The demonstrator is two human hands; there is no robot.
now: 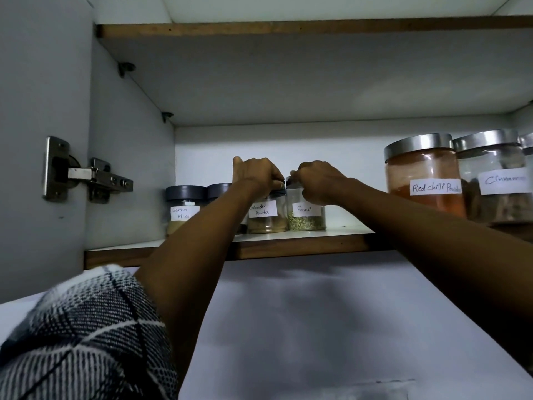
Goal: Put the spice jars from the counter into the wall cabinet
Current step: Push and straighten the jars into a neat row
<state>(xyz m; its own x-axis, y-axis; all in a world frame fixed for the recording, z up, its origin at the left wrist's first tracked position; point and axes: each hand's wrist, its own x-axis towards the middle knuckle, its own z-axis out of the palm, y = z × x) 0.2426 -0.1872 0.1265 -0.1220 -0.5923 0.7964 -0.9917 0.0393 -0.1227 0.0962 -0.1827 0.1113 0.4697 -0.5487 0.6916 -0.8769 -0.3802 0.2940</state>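
Both my arms reach up into the open wall cabinet. My left hand [256,176] grips the dark lid of the small coriander powder jar [264,219], which stands on the shelf [302,242]. Right beside it stands the fennel jar [305,217], and my right hand [318,181] is closed around its top. Left of them stand the garam masala jar [181,207] and another dark-lidded jar [219,190], mostly hidden behind my left forearm.
A big steel-lidded red chilli powder jar [424,174] and a cinnamon jar [496,177] stand at the shelf's right end. An upper shelf [288,30] is overhead. The open door with its hinge [83,174] is at the left.
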